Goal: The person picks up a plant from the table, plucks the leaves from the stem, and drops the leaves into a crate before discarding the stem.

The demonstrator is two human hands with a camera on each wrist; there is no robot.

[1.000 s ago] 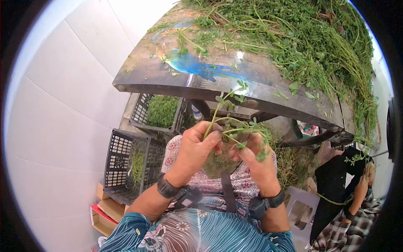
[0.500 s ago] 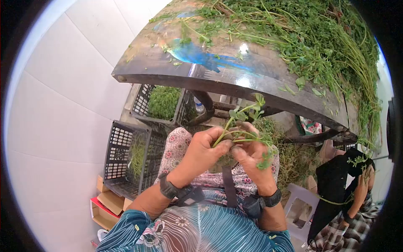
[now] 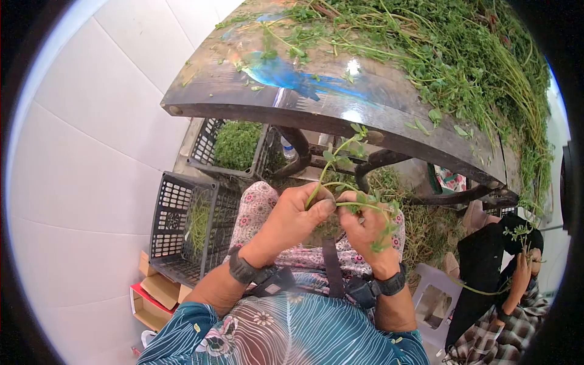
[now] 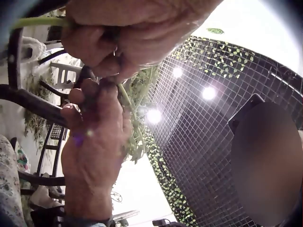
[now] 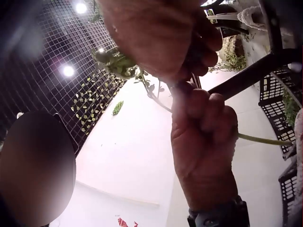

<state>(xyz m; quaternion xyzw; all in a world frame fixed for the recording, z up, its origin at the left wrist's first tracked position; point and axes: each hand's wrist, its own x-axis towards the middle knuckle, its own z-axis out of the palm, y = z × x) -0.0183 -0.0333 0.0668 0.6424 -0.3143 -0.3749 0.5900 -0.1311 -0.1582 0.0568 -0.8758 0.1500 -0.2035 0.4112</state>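
In the head view, both hands meet over the person's lap, working on a leafy green stem (image 3: pixel 329 157). The left hand (image 3: pixel 295 216) pinches it between thumb and curled fingers; one shoot rises past the knuckles toward the table edge. Close beside it, the right hand (image 3: pixel 366 230) has its thumb and forefinger on a side shoot, whose leaves hang over the back of that hand. The left wrist view shows the fingertips of both hands almost together, with a cut length of stem (image 4: pixel 40 21) sticking out behind the left hand.
Cut greens (image 3: pixel 462 67) are heaped on the wooden table (image 3: pixel 225 100) ahead. Two black crates, one with fine greens (image 3: pixel 237 146) and another with stems (image 3: pixel 198 231), stand at left. At right, another person (image 3: pixel 520 280) sits beside a pale plastic stool (image 3: pixel 435 292).
The hands have drawn closer together and the right fingers have curled in more around the side shoot. The stem has shifted slightly right with the left hand.
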